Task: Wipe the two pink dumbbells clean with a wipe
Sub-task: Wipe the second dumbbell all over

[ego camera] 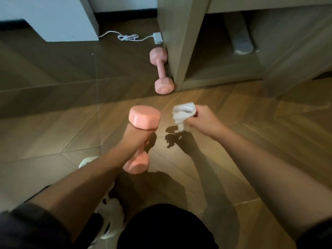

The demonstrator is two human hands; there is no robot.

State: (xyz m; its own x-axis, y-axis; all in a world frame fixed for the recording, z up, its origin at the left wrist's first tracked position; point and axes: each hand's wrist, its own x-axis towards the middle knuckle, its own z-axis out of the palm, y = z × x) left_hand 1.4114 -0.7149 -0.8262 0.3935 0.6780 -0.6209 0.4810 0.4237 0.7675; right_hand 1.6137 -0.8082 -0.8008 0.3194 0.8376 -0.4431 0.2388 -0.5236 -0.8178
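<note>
My left hand (pixel 135 139) grips the handle of a pink dumbbell (pixel 144 118), held upright above the floor with one head up and the other below my fist. My right hand (pixel 202 118) pinches a crumpled white wipe (pixel 183 113) just to the right of the upper head, a small gap between them. A second pink dumbbell (pixel 161 71) lies on the wooden floor farther away, resting against the foot of a wooden cabinet panel (pixel 177 51).
A white charger with a coiled cable (pixel 128 37) lies on the floor behind the far dumbbell. A white cabinet (pixel 59 20) stands at the back left. The open cabinet bay (pixel 221 69) is at the right. My shoes (pixel 111 212) are below.
</note>
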